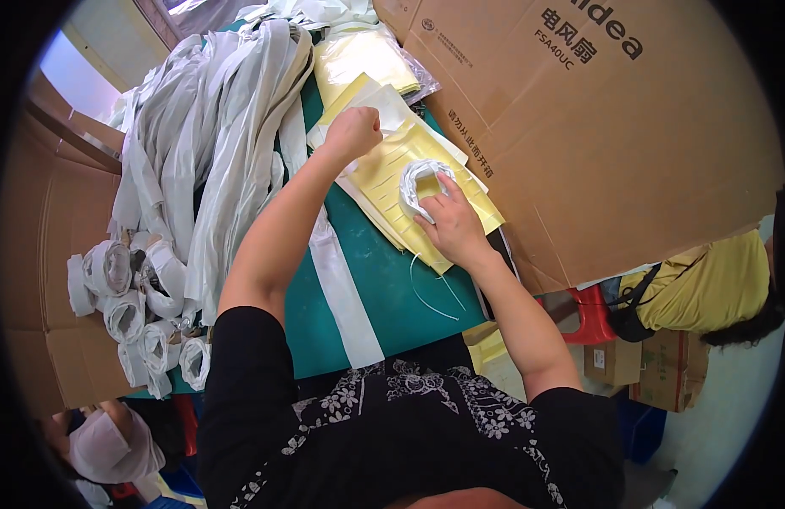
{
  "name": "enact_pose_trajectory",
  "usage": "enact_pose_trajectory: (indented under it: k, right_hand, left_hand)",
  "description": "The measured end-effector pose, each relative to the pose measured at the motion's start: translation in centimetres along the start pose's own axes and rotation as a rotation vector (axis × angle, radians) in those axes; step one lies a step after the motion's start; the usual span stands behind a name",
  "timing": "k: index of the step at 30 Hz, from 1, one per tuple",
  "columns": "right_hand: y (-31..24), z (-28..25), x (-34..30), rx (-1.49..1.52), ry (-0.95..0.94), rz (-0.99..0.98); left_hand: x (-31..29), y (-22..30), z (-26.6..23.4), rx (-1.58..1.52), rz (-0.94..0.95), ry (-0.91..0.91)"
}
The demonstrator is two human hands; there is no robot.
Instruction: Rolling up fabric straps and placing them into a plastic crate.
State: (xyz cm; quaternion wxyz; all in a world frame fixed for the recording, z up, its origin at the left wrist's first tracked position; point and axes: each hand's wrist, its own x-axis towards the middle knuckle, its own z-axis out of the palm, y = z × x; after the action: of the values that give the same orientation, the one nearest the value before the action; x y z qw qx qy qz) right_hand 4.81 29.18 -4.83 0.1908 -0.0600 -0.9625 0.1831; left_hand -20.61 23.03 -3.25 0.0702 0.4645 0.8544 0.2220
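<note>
My right hand (452,222) has its fingers and thumb on a ring-shaped roll of white strip (409,188), which rests on yellow sheets (380,182). To the left and farther off, my left hand (353,136) is closed in a fist above the same sheets. Whatever it may hold is hidden by the fingers. Thin white ties (443,304) stick out from under the near corner of the sheets onto the green table (392,297). A long flat white strip (335,271) runs down the table toward me.
Long white strips (206,127) hang in a thick bundle at the left, above several small white rolls (146,314). A large cardboard box (596,144) stands along the right. Yellow packets in plastic (363,64) lie at the back. Another person in yellow (715,288) is at the far right.
</note>
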Motion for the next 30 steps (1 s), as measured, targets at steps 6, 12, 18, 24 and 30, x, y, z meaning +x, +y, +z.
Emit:
enact_pose_trajectory:
  k: [6, 12, 18, 24, 30]
  right_hand:
    - [0.4, 0.0, -0.1, 0.035, -0.056, 0.023]
    - [0.5, 0.0, -0.4, 0.027, -0.060, 0.056]
    - [0.6, -0.4, -0.3, 0.000, -0.041, 0.015]
    - [-3.6, -0.9, -0.4, 0.551, 0.096, 0.195]
    - [-9.6, -1.7, -2.0, 1.196, 0.081, 0.355]
  left_hand:
    - [0.2, -2.8, -2.6, -0.325, -0.182, 0.241]
    - [-2.0, -7.3, -8.3, -1.840, -0.528, 0.358]
    - [-11.1, -5.4, -13.8, -1.760, -0.179, 0.306]
    - [-21.2, 7.9, -7.7, -1.293, -0.069, 0.431]
    - [-25.8, 10.5, -1.5, -1.179, 0.002, 0.547]
